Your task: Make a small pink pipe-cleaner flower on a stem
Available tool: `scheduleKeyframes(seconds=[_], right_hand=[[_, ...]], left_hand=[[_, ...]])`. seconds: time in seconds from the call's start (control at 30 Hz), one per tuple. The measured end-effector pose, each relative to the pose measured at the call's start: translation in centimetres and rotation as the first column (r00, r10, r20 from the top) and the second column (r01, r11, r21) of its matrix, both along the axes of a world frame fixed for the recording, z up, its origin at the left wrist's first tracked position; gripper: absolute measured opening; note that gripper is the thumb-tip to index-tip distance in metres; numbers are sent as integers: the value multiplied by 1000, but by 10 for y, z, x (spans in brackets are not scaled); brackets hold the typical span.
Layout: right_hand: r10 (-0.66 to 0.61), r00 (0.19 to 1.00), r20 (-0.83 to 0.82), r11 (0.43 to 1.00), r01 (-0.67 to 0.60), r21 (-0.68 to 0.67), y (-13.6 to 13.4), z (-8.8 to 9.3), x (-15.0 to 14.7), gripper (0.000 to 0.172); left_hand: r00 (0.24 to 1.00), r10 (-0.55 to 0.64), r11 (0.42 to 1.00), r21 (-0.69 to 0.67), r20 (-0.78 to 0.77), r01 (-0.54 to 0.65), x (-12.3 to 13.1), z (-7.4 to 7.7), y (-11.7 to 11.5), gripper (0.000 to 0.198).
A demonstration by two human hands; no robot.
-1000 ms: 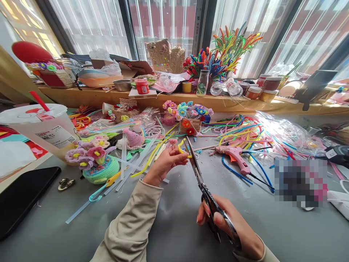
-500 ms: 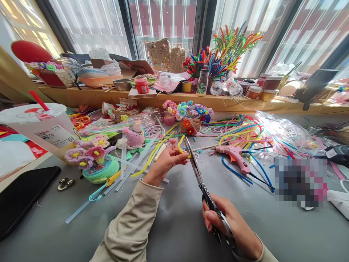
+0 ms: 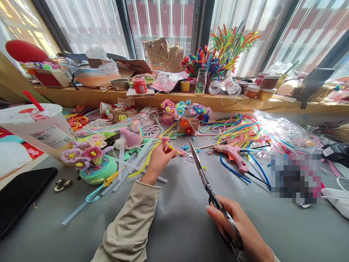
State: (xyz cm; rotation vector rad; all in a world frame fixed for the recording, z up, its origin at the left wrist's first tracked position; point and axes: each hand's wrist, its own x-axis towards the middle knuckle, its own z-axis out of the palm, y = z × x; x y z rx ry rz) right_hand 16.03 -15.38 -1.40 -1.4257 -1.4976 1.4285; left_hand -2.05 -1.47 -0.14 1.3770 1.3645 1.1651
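My left hand (image 3: 159, 158) is closed in a pinch on a short yellow pipe cleaner (image 3: 171, 146), whose bent end pokes out above the fingers. The fingers hide the rest of it. My right hand (image 3: 238, 223) grips a pair of metal scissors (image 3: 201, 171) by the handles, blades pointing away from me and nearly closed. Blades and pipe cleaner are apart. A tiny yellow scrap (image 3: 204, 168) lies on the grey table beside the blades. Left of my left hand are a long yellow pipe cleaner (image 3: 141, 168) and clear glue sticks (image 3: 131, 171).
A pink glue gun (image 3: 231, 154) with a cord lies right of the scissors, before a pile of coloured pipe cleaners (image 3: 242, 133). At left stand a flower-topped turquoise pot (image 3: 99, 171), a drink cup (image 3: 40, 127) and a black phone (image 3: 25, 200).
The scissors have come away from the yellow pipe cleaner, and a small yellow scrap now shows on the table. My left hand has moved slightly left; my right hand has moved slightly right.
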Motion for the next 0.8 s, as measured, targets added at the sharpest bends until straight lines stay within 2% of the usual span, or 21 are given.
scheduleKeyframes(seconds=[0.07,0.13,0.2,0.27,0.3,0.37,0.43,0.5,0.53,0.7,0.8], right_hand=[[1,991,131,998,-9,56,-2,-1,9,37],[3,953,302,990,-46,136,-4,-2,19,38],[-44,877,478,975,-66,210,-5,-2,28,39],[-68,798,599,964,-103,246,-6,-2,37,38],[-85,763,640,961,-107,255,-6,-2,41,38],[-128,690,713,961,-92,261,-8,-3,49,37],[-192,606,772,957,-60,284,-9,-5,56,35],[-217,544,810,956,-49,290,-10,-8,62,33],[-229,518,824,953,-53,297,-11,-10,65,32],[-241,463,853,937,-116,328,-10,-13,72,29],[-223,453,863,938,-141,316,-5,-10,73,31]], left_hand=[[968,155,987,80,-198,-142,-8,-3,4,28],[875,304,951,172,-376,-257,-16,-5,8,27],[771,412,909,276,-487,-312,-21,-6,9,26],[742,437,893,342,-508,-292,-20,-7,8,20],[758,418,896,368,-501,-250,-16,-8,6,17],[826,286,912,402,-486,-80,-4,-9,2,12],[867,71,912,384,-493,144,12,-12,-4,12],[842,-147,878,324,-519,353,29,-15,-9,12],[819,-202,859,304,-537,411,37,-17,-12,13],[689,-331,789,211,-644,576,62,-23,-16,24],[634,-331,792,160,-699,589,70,-22,-14,17]])
